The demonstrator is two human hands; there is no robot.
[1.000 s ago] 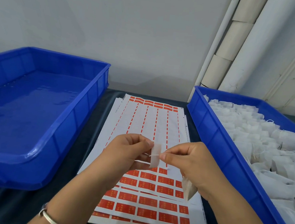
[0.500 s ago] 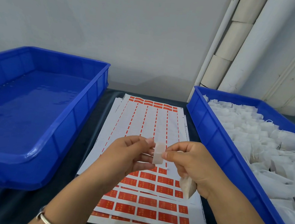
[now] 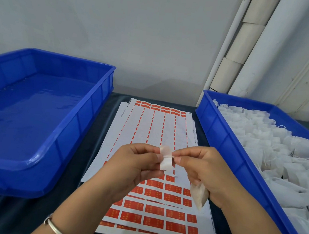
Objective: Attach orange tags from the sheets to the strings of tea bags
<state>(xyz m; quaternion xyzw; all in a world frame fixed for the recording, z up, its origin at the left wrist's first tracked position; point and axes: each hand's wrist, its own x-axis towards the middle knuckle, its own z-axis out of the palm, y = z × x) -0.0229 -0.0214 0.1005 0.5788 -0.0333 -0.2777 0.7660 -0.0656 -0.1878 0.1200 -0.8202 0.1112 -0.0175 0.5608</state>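
A small tag (image 3: 166,159), its pale back toward me, is pinched between my left hand (image 3: 136,163) and my right hand (image 3: 201,169) above the sticker sheets (image 3: 154,128). It is bent around a thin white string running to my right fingertips. My right hand also holds a tea bag (image 3: 199,195) under its curled lower fingers, hanging below the palm. The sheets lie stacked on the dark table, with orange tags (image 3: 172,198) left in the near rows and a strip at the far end.
An empty blue tray (image 3: 57,145) stands to the left. A blue tray (image 3: 227,147) on the right is full of white tea bags (image 3: 270,145). White pipes (image 3: 249,50) run up the wall behind it.
The tag has been folded further around the string, and both hands have drawn closer together. The hanging tea bag shifted slightly.
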